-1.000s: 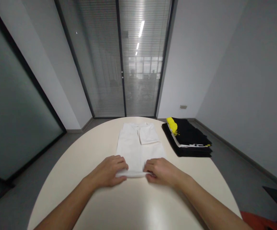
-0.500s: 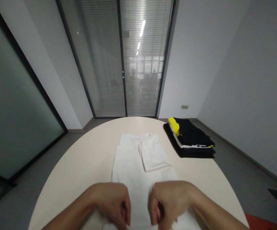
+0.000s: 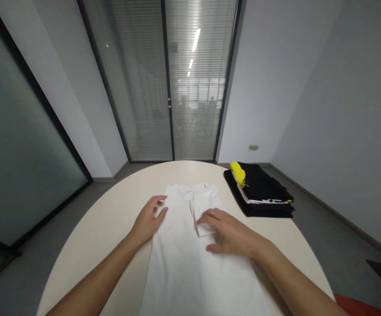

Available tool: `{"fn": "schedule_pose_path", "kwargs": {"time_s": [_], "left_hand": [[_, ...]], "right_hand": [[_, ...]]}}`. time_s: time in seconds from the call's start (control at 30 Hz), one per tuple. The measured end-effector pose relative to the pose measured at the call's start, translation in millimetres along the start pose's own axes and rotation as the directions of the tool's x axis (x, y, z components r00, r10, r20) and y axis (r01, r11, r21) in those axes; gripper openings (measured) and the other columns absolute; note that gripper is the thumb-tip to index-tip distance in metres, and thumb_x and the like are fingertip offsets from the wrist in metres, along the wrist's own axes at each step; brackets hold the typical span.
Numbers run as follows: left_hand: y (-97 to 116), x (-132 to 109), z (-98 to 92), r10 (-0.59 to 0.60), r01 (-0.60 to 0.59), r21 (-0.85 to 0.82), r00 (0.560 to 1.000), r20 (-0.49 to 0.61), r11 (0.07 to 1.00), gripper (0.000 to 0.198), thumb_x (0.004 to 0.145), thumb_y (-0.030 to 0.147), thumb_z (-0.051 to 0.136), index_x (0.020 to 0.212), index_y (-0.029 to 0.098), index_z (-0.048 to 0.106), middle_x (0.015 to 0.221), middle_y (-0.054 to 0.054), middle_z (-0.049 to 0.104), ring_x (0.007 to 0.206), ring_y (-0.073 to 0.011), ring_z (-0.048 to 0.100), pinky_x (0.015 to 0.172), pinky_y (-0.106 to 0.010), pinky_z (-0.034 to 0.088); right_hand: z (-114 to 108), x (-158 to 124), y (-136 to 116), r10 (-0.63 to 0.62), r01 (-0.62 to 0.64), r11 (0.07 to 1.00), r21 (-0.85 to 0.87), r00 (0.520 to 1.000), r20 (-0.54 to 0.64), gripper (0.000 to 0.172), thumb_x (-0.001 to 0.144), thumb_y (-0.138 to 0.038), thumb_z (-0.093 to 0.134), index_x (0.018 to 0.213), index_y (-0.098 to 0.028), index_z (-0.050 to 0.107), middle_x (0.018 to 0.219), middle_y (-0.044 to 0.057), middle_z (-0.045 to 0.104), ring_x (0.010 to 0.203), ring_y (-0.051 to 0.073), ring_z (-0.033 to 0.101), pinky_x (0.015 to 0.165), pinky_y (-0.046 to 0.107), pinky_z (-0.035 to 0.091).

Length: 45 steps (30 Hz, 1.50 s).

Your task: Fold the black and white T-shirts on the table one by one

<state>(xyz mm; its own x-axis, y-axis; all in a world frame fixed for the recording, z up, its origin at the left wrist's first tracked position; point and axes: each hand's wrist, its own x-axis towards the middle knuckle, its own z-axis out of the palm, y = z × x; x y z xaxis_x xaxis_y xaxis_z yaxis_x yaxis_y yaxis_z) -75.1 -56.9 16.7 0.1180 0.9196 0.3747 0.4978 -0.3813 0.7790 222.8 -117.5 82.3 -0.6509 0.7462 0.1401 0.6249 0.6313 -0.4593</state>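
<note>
A white garment (image 3: 180, 259), probably a shirt, lies lengthwise on the table with one sleeve (image 3: 206, 229) folded inward over its upper right part. Its near end runs out of the bottom of the view. At the garment's upper left edge is my left hand (image 3: 149, 219), thumb and fingers apart, holding nothing. My right hand (image 3: 226, 232) hovers over or rests on the folded sleeve, fingers spread and thumb apart; whether it touches the cloth I cannot tell.
The round cream table (image 3: 111, 224) spreads under the garment. At its far right stands a stack of folded dark clothes (image 3: 263, 188) with a yellow patch on top. Beyond are a glass door with blinds (image 3: 197, 118) and pale walls. Something red (image 3: 358, 305) shows at the lower right.
Both hands have moved from the near end of the garment up to its far part, and their fingers have opened from a closed grip. The garment's near part now lies flat.
</note>
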Motion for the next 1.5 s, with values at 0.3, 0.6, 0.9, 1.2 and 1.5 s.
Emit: {"fn": "schedule_pose_path", "kwargs": {"time_s": [0.3, 0.6, 0.9, 1.2, 1.5], "left_hand": [[-40.3, 11.2, 8.9, -0.175, 0.186, 0.133, 0.980, -0.095, 0.973, 0.043, 0.083, 0.036, 0.065, 0.122, 0.019, 0.058, 0.103, -0.007, 0.069, 0.085, -0.0195, 0.066, 0.084, -0.034, 0.053], [-38.3, 27.8, 11.0, -0.365, 0.370, 0.187, 0.929, -0.058, 0.910, 0.046, 0.082, 0.028, 0.068, 0.126, 0.018, 0.056, 0.098, -0.006, 0.071, 0.078, -0.0167, 0.067, 0.070, -0.026, 0.049], [-19.2, 65.9, -4.9, -0.300, 0.247, 0.268, 0.937, 0.181, 0.931, 0.028, 0.073, 0.030, 0.072, 0.098, 0.016, 0.071, 0.086, -0.005, 0.074, 0.078, -0.0209, 0.069, 0.067, -0.027, 0.050], [-11.1, 72.0, 1.1, -0.212, 0.055, 0.384, 0.901, 0.379, 0.922, 0.032, 0.068, 0.021, 0.068, 0.099, 0.017, 0.076, 0.112, -0.011, 0.075, 0.103, -0.0286, 0.069, 0.092, -0.034, 0.049], [14.4, 86.8, -25.4, -0.007, -0.042, 0.117, 0.921, 0.389, 0.992, 0.032, 0.075, 0.026, 0.065, 0.105, 0.019, 0.073, 0.111, -0.005, 0.075, 0.105, -0.0234, 0.067, 0.097, -0.032, 0.048]], "right_hand": [[19.7, 10.7, 45.0, 0.291, -0.277, 0.957, 0.088, 0.907, -0.306, 0.028, 0.099, -0.036, 0.043, 0.092, -0.019, 0.065, 0.086, 0.005, 0.068, 0.080, 0.020, 0.061, 0.074, 0.030, 0.045], [40.2, 30.3, 114.5, 0.634, -0.388, 0.726, 0.568, 0.697, -0.335, 0.034, 0.082, -0.039, 0.065, 0.108, -0.019, 0.056, 0.090, 0.004, 0.071, 0.076, 0.017, 0.065, 0.065, 0.025, 0.047], [-5.5, 72.5, 109.9, 0.614, -0.586, 0.782, 0.211, 0.782, -0.106, 0.046, 0.064, -0.033, 0.083, 0.104, -0.016, 0.068, 0.098, 0.007, 0.073, 0.080, 0.017, 0.066, 0.068, 0.023, 0.047], [-2.4, 85.7, 113.7, 0.542, -0.547, 0.836, 0.053, 0.836, 0.080, 0.031, 0.071, -0.043, 0.075, 0.087, -0.017, 0.071, 0.090, 0.006, 0.073, 0.084, 0.021, 0.066, 0.070, 0.026, 0.044], [-39.4, 79.8, 104.6, 0.314, -0.320, 0.936, 0.149, 0.947, 0.062, 0.028, 0.079, -0.043, 0.067, 0.091, -0.018, 0.063, 0.083, 0.002, 0.065, 0.072, 0.016, 0.054, 0.064, 0.026, 0.039]]}}
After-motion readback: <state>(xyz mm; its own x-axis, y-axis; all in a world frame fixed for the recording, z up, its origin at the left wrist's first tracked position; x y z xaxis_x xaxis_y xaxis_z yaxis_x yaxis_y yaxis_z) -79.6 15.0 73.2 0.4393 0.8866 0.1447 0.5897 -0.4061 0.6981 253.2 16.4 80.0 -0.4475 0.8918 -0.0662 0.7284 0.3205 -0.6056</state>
